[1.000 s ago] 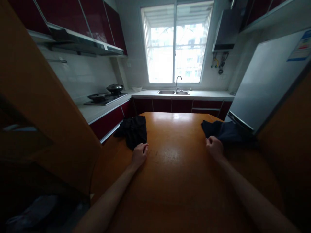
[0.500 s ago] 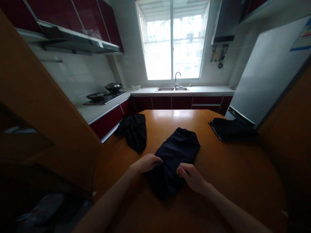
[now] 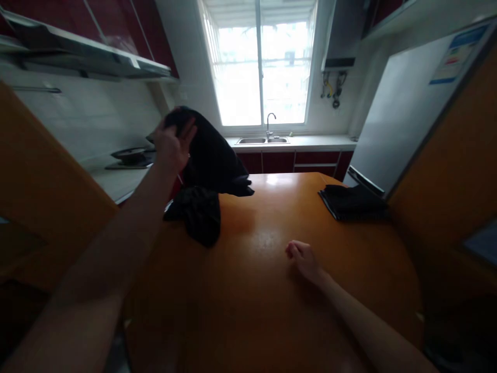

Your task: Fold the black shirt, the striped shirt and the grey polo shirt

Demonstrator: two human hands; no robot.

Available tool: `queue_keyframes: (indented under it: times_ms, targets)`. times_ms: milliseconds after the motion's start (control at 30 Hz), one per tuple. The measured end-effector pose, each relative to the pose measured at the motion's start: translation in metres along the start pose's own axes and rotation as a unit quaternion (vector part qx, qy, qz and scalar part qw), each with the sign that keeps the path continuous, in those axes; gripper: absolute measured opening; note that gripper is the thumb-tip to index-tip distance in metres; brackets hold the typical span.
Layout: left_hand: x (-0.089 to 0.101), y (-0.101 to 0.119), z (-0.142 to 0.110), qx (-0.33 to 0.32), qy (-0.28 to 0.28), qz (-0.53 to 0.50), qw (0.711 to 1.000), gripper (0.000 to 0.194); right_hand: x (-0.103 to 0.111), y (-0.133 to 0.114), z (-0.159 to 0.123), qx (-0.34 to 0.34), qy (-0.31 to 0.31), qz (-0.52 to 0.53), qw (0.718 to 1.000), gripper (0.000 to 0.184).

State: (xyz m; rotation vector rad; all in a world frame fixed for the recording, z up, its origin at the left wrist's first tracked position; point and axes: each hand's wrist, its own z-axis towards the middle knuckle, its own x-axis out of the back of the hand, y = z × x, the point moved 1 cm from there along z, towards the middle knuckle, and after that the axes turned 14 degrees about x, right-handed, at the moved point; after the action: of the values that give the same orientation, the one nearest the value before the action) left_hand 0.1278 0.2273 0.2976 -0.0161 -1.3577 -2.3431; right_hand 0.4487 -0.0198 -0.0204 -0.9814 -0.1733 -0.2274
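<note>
My left hand (image 3: 173, 145) is raised at the left, fingers closed over the upper edge of a dark navy garment (image 3: 215, 155). The cloth hangs and slants down to the right, its lower corner above the far part of the table; which kind of garment it is I cannot tell. Beneath it, a crumpled black garment (image 3: 202, 220) lies at the table's left edge. My right hand (image 3: 305, 259) is loosely curled over the wooden table (image 3: 248, 290), right of the middle, with nothing visible in it.
A stack of folded black cloth (image 3: 351, 202) lies at the table's right side, near the fridge (image 3: 404, 109). Beyond the table are a counter with a sink (image 3: 252, 141) and tap. A pan (image 3: 128, 154) sits on the stove at left.
My left hand has lifted the navy garment off the table and swung it up and to the left. My right hand stays near its place, apart from the cloth. The view has shifted slightly.
</note>
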Motion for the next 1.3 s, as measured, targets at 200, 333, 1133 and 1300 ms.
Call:
queue_keyframes:
  times_ms: [200,333,1133,1300]
  targets:
    - [0.010,-0.113,-0.093,0.093,-0.045,0.145,0.984,0.042,0.013,0.014,0.007,0.006,0.021,-0.098,0.995,0.039]
    - [0.035,-0.196,-0.183,0.173,-0.006,0.277,0.945,0.040,0.060,0.034,0.032,-0.009,0.110,-0.283,0.953,0.024]
    - [-0.028,-0.179,-0.304,-0.149,-0.238,0.220,0.934,0.053,0.009,-0.024,0.019,0.070,-0.153,-0.331,0.928,0.016]
    - [-0.030,-0.162,-0.328,-0.188,-0.409,0.230,0.863,0.061,-0.055,-0.075,-0.028,0.156,-0.273,-0.161,0.936,0.010]
